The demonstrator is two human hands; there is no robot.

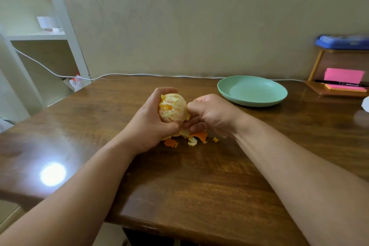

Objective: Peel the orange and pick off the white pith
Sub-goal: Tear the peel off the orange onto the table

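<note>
Left hand [148,124] grips orange [173,108]; right hand [211,115] pinches its edge

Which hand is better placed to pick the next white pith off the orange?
Right. The left hand grips the orange, steadying it; the right hand pinches at its edge, ready to pull.

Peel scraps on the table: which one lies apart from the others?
The tiny yellowish scrap farthest right, by the right hand. It lies alone on the table, while the bigger orange and pale scraps bunch together below the orange.
</note>
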